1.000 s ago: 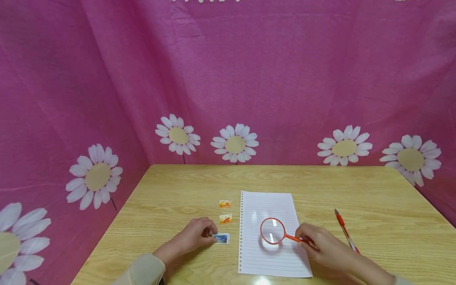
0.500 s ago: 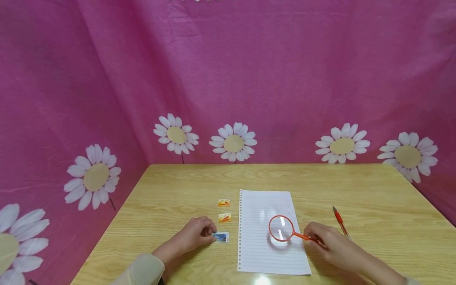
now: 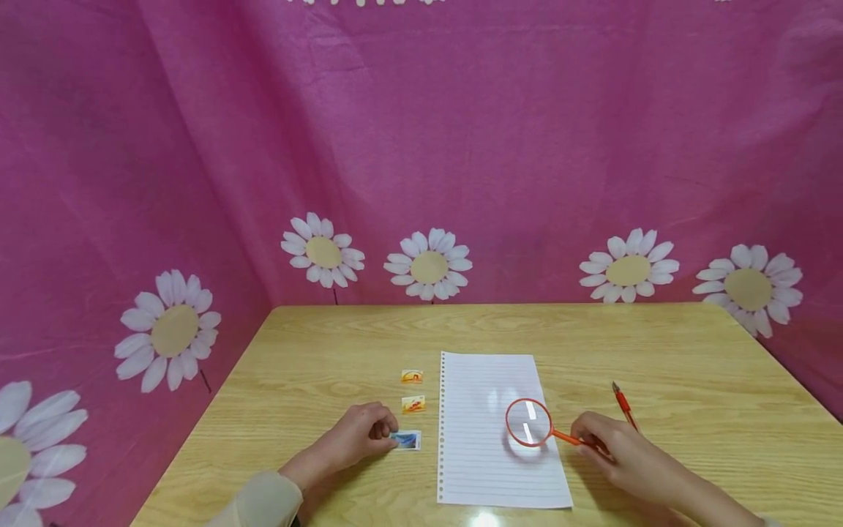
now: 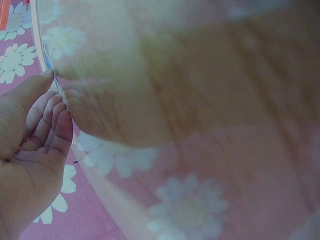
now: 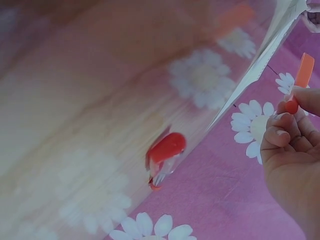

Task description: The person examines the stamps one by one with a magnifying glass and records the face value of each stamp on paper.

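Observation:
My right hand (image 3: 615, 446) grips the orange handle of a magnifying glass (image 3: 565, 437), its round lens held over the right part of a lined sheet of paper (image 3: 487, 476). In the right wrist view, thumb and fingers pinch the handle (image 5: 304, 70). On the left, my left hand (image 3: 352, 435) rests on the table, thumb tip at the left edge of a blue stamp-like picture (image 3: 408, 440). The left wrist view shows that thumb (image 4: 35, 87) apart from the loosely bent fingers. Two yellow-orange stamp-like pictures (image 3: 413, 404) lie in a column beyond the blue one.
A red pen (image 3: 623, 404) lies right of the paper, partly hidden behind my right hand. The wooden table (image 3: 316, 337) reaches back to a pink cloth (image 3: 514, 146) with white flowers, which also stands along both sides.
My right hand has drawn the magnifying glass to the right across the paper, away from the pictures. The left hand stays at the blue picture. The head view has shifted slightly.

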Motion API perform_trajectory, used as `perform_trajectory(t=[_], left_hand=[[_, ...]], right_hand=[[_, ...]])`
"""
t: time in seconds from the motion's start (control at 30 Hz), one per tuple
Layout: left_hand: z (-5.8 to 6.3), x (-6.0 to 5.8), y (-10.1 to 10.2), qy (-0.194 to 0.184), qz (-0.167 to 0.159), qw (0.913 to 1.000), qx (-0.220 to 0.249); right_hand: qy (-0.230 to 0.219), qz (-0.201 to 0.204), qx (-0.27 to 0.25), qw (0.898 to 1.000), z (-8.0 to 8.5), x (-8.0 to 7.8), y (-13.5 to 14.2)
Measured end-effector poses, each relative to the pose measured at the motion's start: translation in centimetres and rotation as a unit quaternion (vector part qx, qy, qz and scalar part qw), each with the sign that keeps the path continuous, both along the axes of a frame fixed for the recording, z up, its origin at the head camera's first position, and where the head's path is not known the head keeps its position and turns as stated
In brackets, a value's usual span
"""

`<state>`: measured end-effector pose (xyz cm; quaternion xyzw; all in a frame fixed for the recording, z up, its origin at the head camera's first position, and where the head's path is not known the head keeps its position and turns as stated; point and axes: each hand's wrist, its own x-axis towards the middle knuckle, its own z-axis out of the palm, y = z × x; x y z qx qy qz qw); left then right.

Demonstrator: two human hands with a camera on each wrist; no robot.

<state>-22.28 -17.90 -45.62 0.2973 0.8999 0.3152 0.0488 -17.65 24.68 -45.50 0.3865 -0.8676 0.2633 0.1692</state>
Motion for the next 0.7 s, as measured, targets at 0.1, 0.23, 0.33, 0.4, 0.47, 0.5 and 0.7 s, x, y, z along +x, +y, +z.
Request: perform_trajectory(t=[0.1,0.23,0.33,0.4,0.47,0.5,0.7], left_hand=[[-0.1,0.0,0.0,0.005,-0.001,1.0000,0.000],[-0.2,-0.1,-0.1,0.007,-0.003,1.0000,0.000],[-0.3,-0.1,-0.1,0.007,-0.005,1.0000,0.001],[-0.4,-0.1,-0.2,0.008,-0.006,0.9999,0.003],[-0.4,-0.2,-0.2,0.007,-0.007,0.9999,0.003],[-0.5,-0.2,-0.2,0.006,-0.007,1.0000,0.002],[-0.5,-0.2,-0.1,-0.001,-0.003,1.0000,0.001]], right_hand=[[0.003,-0.004,0.000,1.000,0.0,0.0,0.3],[0.003,-0.012,-0.003,1.000,-0.1,0.1,0.7],[0.007,-0.017,-0.005,1.000,-0.2,0.2,1.0],[0.013,-0.021,-0.005,1.000,-0.2,0.3,1.1],[0.011,-0.024,-0.004,1.000,-0.2,0.4,1.3],[0.009,-0.027,-0.003,1.000,-0.2,0.4,1.4],[-0.004,-0.042,0.005,0.999,-0.1,0.6,2.0]])
